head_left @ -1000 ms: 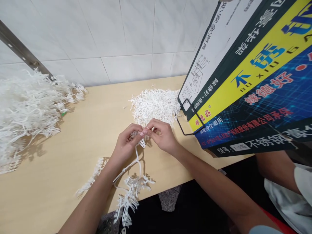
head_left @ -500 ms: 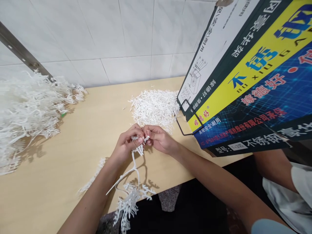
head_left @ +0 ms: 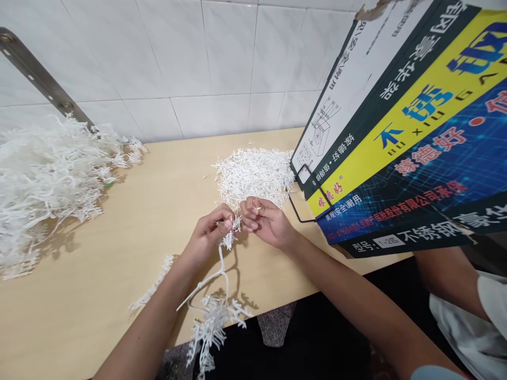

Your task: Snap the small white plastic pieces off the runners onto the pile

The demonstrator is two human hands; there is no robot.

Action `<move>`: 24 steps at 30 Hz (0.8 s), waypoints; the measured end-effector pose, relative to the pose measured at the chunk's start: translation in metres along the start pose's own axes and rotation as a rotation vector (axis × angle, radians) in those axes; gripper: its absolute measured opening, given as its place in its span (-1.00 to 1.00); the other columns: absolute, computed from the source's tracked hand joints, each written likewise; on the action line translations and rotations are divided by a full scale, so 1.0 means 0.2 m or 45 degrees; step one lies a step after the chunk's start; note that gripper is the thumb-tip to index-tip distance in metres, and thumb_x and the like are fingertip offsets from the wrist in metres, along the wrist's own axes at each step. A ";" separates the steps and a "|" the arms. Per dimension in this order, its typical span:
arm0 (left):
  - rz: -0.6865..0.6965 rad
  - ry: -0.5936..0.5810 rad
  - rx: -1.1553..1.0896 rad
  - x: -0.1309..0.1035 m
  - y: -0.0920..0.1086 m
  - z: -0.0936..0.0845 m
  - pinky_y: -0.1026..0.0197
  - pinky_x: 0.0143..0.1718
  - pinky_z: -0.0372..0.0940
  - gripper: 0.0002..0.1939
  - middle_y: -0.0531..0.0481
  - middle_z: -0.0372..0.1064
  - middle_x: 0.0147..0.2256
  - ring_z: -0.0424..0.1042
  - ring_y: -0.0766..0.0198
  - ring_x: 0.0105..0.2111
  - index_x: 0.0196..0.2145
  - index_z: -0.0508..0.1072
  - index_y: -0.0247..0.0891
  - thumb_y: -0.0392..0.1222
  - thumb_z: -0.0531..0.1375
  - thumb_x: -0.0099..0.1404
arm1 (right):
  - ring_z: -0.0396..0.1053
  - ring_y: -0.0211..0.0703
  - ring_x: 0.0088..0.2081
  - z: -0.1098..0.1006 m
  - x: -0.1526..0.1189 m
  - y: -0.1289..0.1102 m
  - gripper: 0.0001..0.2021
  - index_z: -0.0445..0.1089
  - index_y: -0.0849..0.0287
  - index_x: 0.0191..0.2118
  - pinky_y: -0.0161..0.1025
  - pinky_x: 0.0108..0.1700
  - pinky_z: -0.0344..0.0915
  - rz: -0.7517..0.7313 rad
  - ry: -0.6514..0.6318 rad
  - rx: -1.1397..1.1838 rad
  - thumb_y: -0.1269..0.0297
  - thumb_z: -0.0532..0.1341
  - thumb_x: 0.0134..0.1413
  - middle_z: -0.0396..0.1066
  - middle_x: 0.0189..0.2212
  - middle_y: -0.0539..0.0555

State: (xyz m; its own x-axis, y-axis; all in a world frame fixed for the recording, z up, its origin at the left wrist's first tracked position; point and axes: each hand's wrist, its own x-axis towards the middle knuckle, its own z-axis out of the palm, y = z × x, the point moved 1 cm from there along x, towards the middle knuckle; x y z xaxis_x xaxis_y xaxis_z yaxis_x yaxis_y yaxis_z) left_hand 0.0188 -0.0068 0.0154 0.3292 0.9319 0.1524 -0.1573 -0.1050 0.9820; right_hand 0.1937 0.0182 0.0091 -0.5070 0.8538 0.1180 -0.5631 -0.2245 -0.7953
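My left hand [head_left: 212, 229] pinches a white branched plastic sprig [head_left: 229, 240] whose stems hang down over the table's front edge, ending in a spiky cluster [head_left: 212, 324]. Close by on the right, my right hand [head_left: 265, 221] holds a tiny white plastic piece [head_left: 258, 208] between thumb and fingertip, apart from the sprig. Just beyond both hands lies a heap of small loose white pieces [head_left: 255, 171]. Another white sprig [head_left: 156, 285] rests on the table, partly behind my left forearm.
A large pile of white branched sprigs [head_left: 47, 190] fills the table's left side. On the right stands a printed cardboard box [head_left: 396, 137] with a black wire frame [head_left: 303, 208] at its corner. Another person's arm [head_left: 451, 279] shows below the box. A tiled wall [head_left: 214, 58] backs the wooden table [head_left: 166, 184].
My right hand has drawn away from the left, slightly up and right, with a tiny white piece in its fingertips. My left hand still grips the sprig. The camera view has shifted slightly.
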 end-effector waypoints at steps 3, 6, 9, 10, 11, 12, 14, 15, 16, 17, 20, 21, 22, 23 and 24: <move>0.002 0.024 0.087 0.01 0.00 0.00 0.08 -0.25 0.25 -0.72 -0.04 0.30 -0.36 0.33 0.17 -0.34 -0.43 0.48 -0.21 0.00 0.28 0.35 | 0.20 -0.36 -0.53 -0.01 0.01 -0.01 -0.78 0.36 0.16 -0.34 -0.31 -0.42 0.25 -0.055 0.191 -0.309 0.14 0.30 0.21 0.24 -0.44 -0.06; -0.039 0.107 0.129 0.02 -0.01 0.01 0.09 -0.27 0.24 -0.74 -0.03 0.30 -0.36 0.31 0.18 -0.35 -0.42 0.48 -0.20 0.00 0.29 0.34 | 0.40 -0.29 -0.39 -0.03 0.00 -0.02 -0.78 0.45 0.11 -0.06 -0.27 -0.35 0.37 -0.249 0.463 -0.763 0.18 0.28 0.23 0.45 -0.11 0.09; -0.100 0.233 0.104 0.02 -0.03 0.01 0.14 -0.32 0.21 -0.75 0.00 0.29 -0.37 0.28 0.24 -0.40 -0.41 0.47 -0.21 -0.01 0.31 0.33 | 0.49 -0.20 -0.25 -0.03 -0.01 -0.03 -0.72 0.46 0.08 0.03 -0.26 -0.31 0.42 -0.361 0.456 -1.013 0.11 0.20 0.31 0.47 0.02 0.15; -0.113 0.263 0.094 0.02 -0.03 0.01 0.16 -0.34 0.21 -0.75 0.01 0.29 -0.38 0.27 0.26 -0.41 -0.41 0.47 -0.21 -0.02 0.32 0.32 | 0.50 -0.18 -0.25 -0.03 -0.02 -0.02 -0.73 0.48 0.09 0.00 -0.26 -0.31 0.42 -0.347 0.411 -1.076 0.09 0.21 0.31 0.51 -0.06 0.14; -0.121 0.280 0.085 0.02 -0.03 0.01 0.18 -0.35 0.20 -0.76 0.02 0.29 -0.37 0.27 0.28 -0.41 -0.40 0.48 -0.21 -0.02 0.33 0.31 | 0.50 -0.17 -0.27 -0.02 -0.02 -0.02 -0.74 0.49 0.10 -0.05 -0.27 -0.31 0.42 -0.325 0.365 -1.136 0.07 0.25 0.28 0.54 -0.16 0.11; -0.123 0.288 0.079 0.02 -0.03 0.01 0.19 -0.36 0.20 -0.77 0.03 0.31 -0.37 0.27 0.29 -0.42 -0.39 0.49 -0.21 -0.02 0.34 0.30 | 0.50 -0.17 -0.28 -0.01 -0.03 -0.01 -0.75 0.50 0.10 -0.09 -0.27 -0.31 0.43 -0.309 0.325 -1.190 0.07 0.29 0.25 0.54 -0.25 0.08; -0.118 0.289 0.070 0.02 -0.03 0.00 0.21 -0.36 0.20 -0.77 0.03 0.33 -0.37 0.29 0.30 -0.41 -0.38 0.51 -0.21 -0.02 0.35 0.28 | 0.50 -0.18 -0.31 -0.01 -0.03 0.02 -0.79 0.51 0.11 -0.16 -0.27 -0.29 0.43 -0.320 0.265 -1.268 0.10 0.33 0.21 0.54 -0.34 0.04; -0.120 0.280 0.057 0.02 -0.03 0.00 0.21 -0.36 0.21 -0.77 0.03 0.35 -0.38 0.30 0.29 -0.41 -0.38 0.51 -0.21 -0.02 0.36 0.28 | 0.49 -0.19 -0.32 -0.01 -0.03 0.03 -0.81 0.51 0.11 -0.18 -0.28 -0.29 0.42 -0.338 0.239 -1.294 0.12 0.32 0.23 0.54 -0.36 0.03; -0.131 0.267 0.031 0.02 -0.03 0.00 0.21 -0.35 0.22 -0.77 0.02 0.36 -0.38 0.32 0.29 -0.40 -0.38 0.52 -0.22 -0.02 0.36 0.27 | 0.49 -0.21 -0.34 0.00 -0.03 0.04 -0.83 0.51 0.12 -0.18 -0.28 -0.29 0.42 -0.355 0.216 -1.317 0.14 0.29 0.26 0.54 -0.37 0.03; -0.147 0.252 0.000 0.02 -0.04 -0.01 0.21 -0.34 0.23 -0.77 0.02 0.37 -0.38 0.34 0.28 -0.40 -0.39 0.52 -0.22 -0.02 0.36 0.27 | 0.49 -0.22 -0.35 0.00 -0.03 0.05 -0.83 0.51 0.12 -0.17 -0.29 -0.29 0.41 -0.369 0.196 -1.344 0.16 0.26 0.29 0.55 -0.37 0.03; -0.194 0.216 -0.041 0.02 -0.05 -0.02 0.20 -0.31 0.25 -0.76 0.00 0.38 -0.39 0.35 0.26 -0.38 -0.41 0.51 -0.25 -0.04 0.36 0.27 | 0.46 -0.26 -0.39 0.00 -0.04 0.06 -0.85 0.51 0.15 -0.15 -0.32 -0.32 0.36 -0.419 0.171 -1.487 0.25 0.22 0.30 0.55 -0.37 0.03; -0.191 0.213 -0.012 0.02 -0.05 -0.02 0.20 -0.31 0.24 -0.76 0.00 0.38 -0.39 0.34 0.26 -0.38 -0.41 0.50 -0.25 -0.04 0.36 0.28 | 0.43 -0.27 -0.41 0.01 -0.04 0.06 -0.87 0.50 0.17 -0.17 -0.34 -0.33 0.34 -0.444 0.171 -1.551 0.28 0.21 0.29 0.54 -0.39 0.03; -0.177 0.211 0.038 0.02 -0.05 -0.02 0.21 -0.31 0.23 -0.75 0.00 0.37 -0.39 0.33 0.26 -0.38 -0.42 0.49 -0.25 -0.04 0.35 0.28 | 0.41 -0.29 -0.43 0.01 -0.04 0.06 -0.88 0.49 0.18 -0.20 -0.34 -0.34 0.32 -0.473 0.175 -1.620 0.31 0.21 0.27 0.52 -0.42 0.02; -0.151 0.210 0.097 0.03 -0.05 -0.02 0.21 -0.31 0.22 -0.74 0.00 0.36 -0.40 0.31 0.26 -0.38 -0.43 0.48 -0.25 -0.04 0.34 0.29 | 0.38 -0.30 -0.45 0.01 -0.05 0.06 -0.89 0.48 0.20 -0.24 -0.35 -0.34 0.30 -0.508 0.184 -1.691 0.34 0.20 0.25 0.51 -0.44 0.01; -0.121 0.205 0.154 0.03 -0.05 -0.02 0.20 -0.31 0.21 -0.73 0.00 0.34 -0.40 0.30 0.25 -0.38 -0.44 0.47 -0.24 -0.03 0.33 0.30 | 0.35 -0.31 -0.46 0.01 -0.05 0.06 -0.89 0.47 0.20 -0.27 -0.35 -0.35 0.27 -0.542 0.201 -1.764 0.36 0.19 0.24 0.49 -0.45 0.01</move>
State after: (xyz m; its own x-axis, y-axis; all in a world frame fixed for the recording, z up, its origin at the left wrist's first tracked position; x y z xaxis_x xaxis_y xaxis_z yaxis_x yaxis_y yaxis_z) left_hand 0.0184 0.0004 0.0059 0.1825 0.9820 0.0478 -0.0168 -0.0455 0.9988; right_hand 0.1900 0.0056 -0.0006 -0.3393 0.8008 0.4936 0.4642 0.5989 -0.6526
